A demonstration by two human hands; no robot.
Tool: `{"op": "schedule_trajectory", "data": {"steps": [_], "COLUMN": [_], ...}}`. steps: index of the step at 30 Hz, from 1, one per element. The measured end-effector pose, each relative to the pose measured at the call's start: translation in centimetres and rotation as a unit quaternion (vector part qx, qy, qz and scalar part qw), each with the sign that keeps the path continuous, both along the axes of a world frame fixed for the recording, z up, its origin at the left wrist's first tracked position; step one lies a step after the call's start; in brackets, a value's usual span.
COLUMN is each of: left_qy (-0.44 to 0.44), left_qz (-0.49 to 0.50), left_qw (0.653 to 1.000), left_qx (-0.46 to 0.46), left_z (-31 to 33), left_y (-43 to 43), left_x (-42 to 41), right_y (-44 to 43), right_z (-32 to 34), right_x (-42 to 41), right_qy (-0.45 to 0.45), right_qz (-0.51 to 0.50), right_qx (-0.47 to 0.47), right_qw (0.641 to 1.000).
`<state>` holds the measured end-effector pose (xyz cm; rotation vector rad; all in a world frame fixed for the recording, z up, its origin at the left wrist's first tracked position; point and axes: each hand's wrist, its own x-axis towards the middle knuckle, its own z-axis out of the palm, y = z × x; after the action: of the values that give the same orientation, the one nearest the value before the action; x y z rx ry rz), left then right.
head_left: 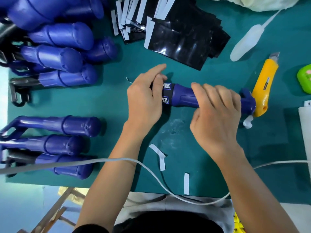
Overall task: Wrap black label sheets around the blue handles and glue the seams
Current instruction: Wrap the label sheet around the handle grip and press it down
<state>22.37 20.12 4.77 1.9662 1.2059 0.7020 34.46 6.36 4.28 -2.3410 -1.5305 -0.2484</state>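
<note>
Left hand (pixel 144 98) curls round the black label (pixel 165 96), pressing it snug on the blue handle (pixel 183 98); right hand (pixel 217 111) grips its middle to steady it, spare sheets (pixel 185 39) lying just beyond.

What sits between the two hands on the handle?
Head view: between left hand and right hand, the printed end of the label, then bare blue handle.

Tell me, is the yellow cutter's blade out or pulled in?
Out: a grey blade tip pokes from the far end of the yellow cutter.
</note>
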Motion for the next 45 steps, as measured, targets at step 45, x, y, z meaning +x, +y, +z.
{"op": "schedule_trajectory", "data": {"steps": [45], "left_qy": [-0.066], "left_qz": [-0.470], "left_qw": [0.813], "left_qx": [-0.339], "left_z": [9.8], "left_y": [-3.3], "left_x": [6.3], "right_y": [-11.3], "right_z": [14.7], "right_x": [10.3], "right_qy": [-0.016], "right_qz": [-0.080], "right_qx": [-0.105], "right_qw": [0.991]}}
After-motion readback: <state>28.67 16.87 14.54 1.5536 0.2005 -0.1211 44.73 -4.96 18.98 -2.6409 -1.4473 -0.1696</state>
